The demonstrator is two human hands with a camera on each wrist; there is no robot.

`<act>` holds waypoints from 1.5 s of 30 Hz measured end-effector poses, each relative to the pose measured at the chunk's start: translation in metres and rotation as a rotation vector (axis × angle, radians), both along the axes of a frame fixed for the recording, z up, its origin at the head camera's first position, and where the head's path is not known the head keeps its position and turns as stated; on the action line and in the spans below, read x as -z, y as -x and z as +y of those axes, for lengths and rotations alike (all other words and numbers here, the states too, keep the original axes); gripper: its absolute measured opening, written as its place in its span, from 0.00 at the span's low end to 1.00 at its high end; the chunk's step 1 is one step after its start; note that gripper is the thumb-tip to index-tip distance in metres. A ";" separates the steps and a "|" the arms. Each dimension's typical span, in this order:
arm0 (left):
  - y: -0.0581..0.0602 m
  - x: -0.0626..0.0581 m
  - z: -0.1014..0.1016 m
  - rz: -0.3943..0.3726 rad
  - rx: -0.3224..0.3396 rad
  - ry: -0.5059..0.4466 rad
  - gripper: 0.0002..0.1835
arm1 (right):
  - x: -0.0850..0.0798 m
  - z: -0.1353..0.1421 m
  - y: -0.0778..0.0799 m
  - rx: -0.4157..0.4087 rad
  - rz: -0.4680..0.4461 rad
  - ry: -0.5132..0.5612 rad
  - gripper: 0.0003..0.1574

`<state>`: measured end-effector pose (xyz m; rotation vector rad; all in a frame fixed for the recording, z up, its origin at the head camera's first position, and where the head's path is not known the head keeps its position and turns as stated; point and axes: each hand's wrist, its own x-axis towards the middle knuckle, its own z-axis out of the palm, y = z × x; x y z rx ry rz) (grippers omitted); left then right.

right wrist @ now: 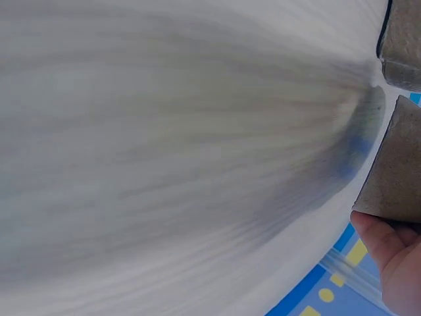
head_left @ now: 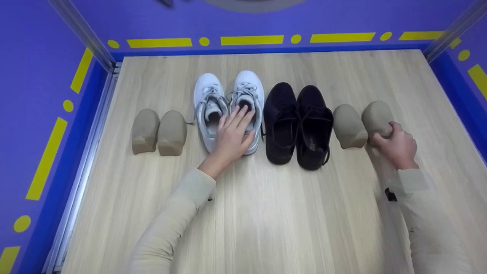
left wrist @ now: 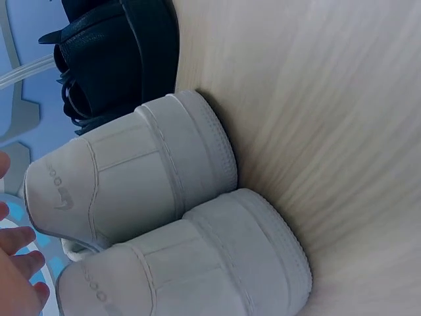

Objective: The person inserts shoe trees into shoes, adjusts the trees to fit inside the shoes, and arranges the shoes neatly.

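"Beige, rounded, cardboard-looking block point(head_left: 377, 116), far right in the head view: the right hand point(head_left: 397, 146) pinches its near end, thumb one side, fingers the other. Thoughts?"

"Grip's all at one end, so imo it could twist or slip. The matching beige rounded block point(head_left: 349, 125) sits just beside it, so swinging left could knock that. Going low might also clip the black lace-up shoes point(head_left: 282, 101). Right side's roomier: bare pale wood-grain tabletop point(head_left: 437, 125) out to the edge."

"And the left hand point(head_left: 235, 131)?"

"Fingers spread over the opening of the white lace-up sneaker point(head_left: 249, 78) nearer the black pair. Loose grey laces point(head_left: 245, 91) there, easy to snag a finger."

"Left wrist view?"

"White heels side by side, black shoe close by, so little sideways room; open wood behind them. Can't tell if the fingertips touch anything."

"Right wrist?"

"Thin gap between the pinched block and its neighbour. Can't tell if it's lifted. Loads of bare wood towards the wrist."
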<state>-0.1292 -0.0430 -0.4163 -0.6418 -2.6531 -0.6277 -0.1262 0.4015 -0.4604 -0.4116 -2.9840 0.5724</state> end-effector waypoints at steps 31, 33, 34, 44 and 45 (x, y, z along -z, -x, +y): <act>-0.004 0.005 0.029 -0.021 0.070 0.081 0.23 | -0.010 -0.005 -0.001 -0.028 0.060 -0.020 0.37; -0.004 0.006 0.030 -0.023 0.073 0.077 0.23 | -0.011 -0.006 -0.001 -0.028 0.061 -0.019 0.37; -0.004 0.005 0.031 -0.024 0.075 0.075 0.23 | -0.011 -0.006 -0.001 -0.028 0.062 -0.019 0.37; -0.003 0.004 0.038 -0.005 0.088 0.089 0.23 | -0.014 -0.008 -0.001 -0.037 0.108 -0.025 0.35; -0.003 0.003 0.039 -0.004 0.088 0.095 0.23 | -0.015 -0.009 -0.001 -0.037 0.111 -0.027 0.35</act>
